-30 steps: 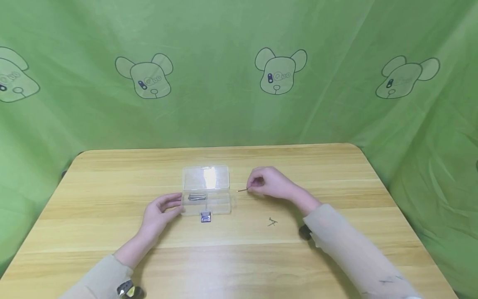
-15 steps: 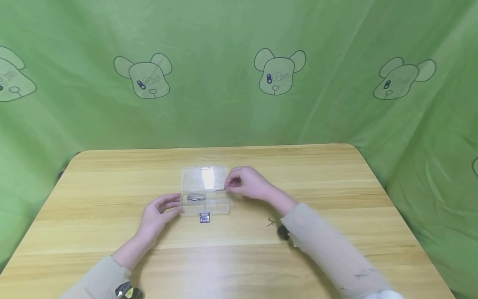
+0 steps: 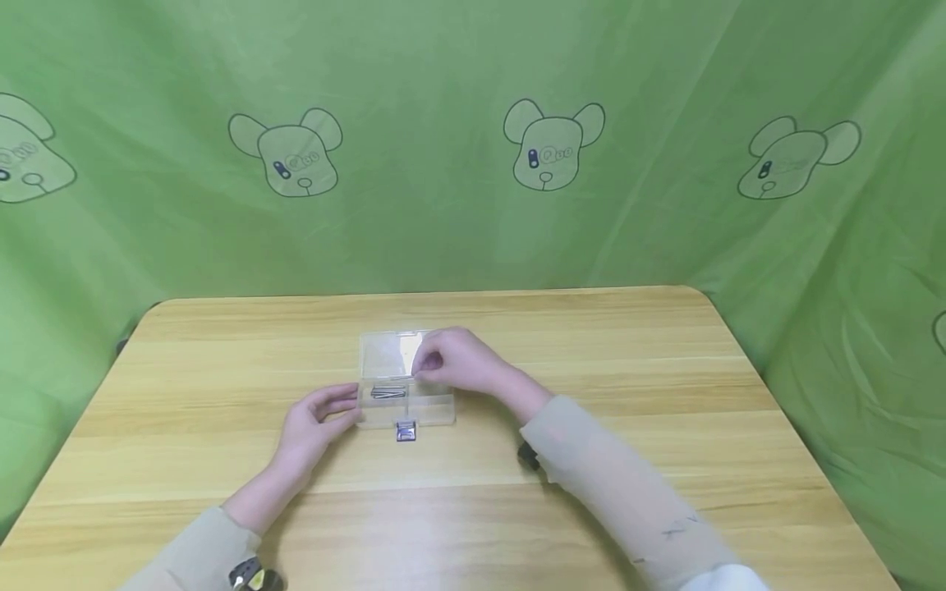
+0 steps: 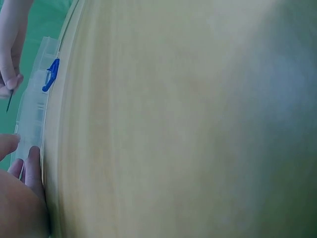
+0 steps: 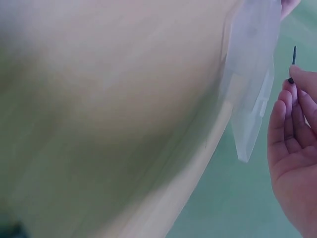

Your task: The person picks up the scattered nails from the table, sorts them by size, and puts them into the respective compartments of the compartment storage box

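A clear plastic box (image 3: 431, 410) lies with its lid (image 3: 378, 355) laid back. Several metal nails (image 3: 388, 393) lie in its left compartment, and a blue latch (image 3: 406, 431) hangs at the front. My left hand (image 3: 310, 419) holds the box's left end, thumb toward the front corner and fingers along the side. Above the box, my right hand (image 3: 461, 359) pinches a dark nail (image 5: 294, 57) between thumb and fingertips. In the right wrist view the nail's head sits by the fingertips and its point is free.
The wooden table (image 3: 222, 336) has rounded back corners. A green curtain (image 3: 429, 230) printed with mouse-like heads stands behind it. My right sleeve (image 3: 606, 476) covers part of the table to the right of the box.
My right hand has moved left with the nail, from beside the box to above it. The small dark nails on the table are now hidden behind my right sleeve. My left hand stays put.
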### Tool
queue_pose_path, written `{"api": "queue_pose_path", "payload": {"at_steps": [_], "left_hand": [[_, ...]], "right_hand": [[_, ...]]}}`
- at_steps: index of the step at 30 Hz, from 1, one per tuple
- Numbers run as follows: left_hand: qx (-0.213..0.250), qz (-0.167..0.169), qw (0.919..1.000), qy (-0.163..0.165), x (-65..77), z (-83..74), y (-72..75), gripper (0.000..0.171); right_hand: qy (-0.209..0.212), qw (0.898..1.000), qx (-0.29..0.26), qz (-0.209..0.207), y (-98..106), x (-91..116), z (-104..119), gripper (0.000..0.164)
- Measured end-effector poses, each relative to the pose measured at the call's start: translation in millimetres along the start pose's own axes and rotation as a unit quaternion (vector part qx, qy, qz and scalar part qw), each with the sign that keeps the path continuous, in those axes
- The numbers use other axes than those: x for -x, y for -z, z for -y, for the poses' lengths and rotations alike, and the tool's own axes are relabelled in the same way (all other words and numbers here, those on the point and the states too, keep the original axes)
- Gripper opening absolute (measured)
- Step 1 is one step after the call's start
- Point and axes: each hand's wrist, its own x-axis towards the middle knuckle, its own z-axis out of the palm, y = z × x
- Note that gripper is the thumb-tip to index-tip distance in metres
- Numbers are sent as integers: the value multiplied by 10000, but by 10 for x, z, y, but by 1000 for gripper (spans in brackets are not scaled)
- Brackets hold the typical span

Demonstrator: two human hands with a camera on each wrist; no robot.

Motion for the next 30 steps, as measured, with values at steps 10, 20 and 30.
{"api": "queue_pose_path", "payload": {"at_steps": [10,20,30], "left_hand": [[73,27,10000,-9,4,0,-2,52],[100,-10,9999,-94,-14,14,-16,50],[60,10,9999,-96,-15,21,-5,51]], "right_hand": [[81,9999,-3,119,-151,-151,63,5],[-51,9999,109,121,-282,-204,136,4],[-73,9998,189,60,-337,-220,132,5]]}}
